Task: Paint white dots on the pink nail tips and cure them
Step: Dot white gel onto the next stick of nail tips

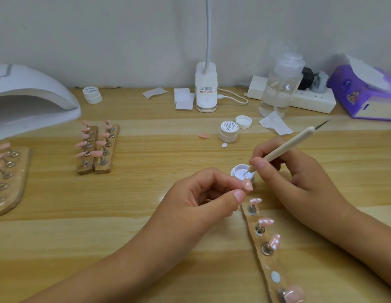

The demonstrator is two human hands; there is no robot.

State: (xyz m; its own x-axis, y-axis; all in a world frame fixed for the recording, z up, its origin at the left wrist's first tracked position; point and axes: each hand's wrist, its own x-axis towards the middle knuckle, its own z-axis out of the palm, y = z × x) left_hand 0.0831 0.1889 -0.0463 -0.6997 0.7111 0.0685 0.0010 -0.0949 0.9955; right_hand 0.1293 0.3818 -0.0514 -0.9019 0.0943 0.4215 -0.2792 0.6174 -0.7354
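Dotted tips (266, 221) are pink with white spots, the held tip (248, 185) is plain pink, same as the far tips (96, 153). Pot (234, 171) is white with white gel, tool (286, 146) cream, table (146, 193) pale striped woodgrain, tissue pack (351, 92) purple, and the lamp (33, 88) is all white too.

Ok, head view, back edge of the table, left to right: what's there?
nail curing lamp → small closed white jar → stack of white wipes → clip lamp base → clear pump bottle → purple tissue pack
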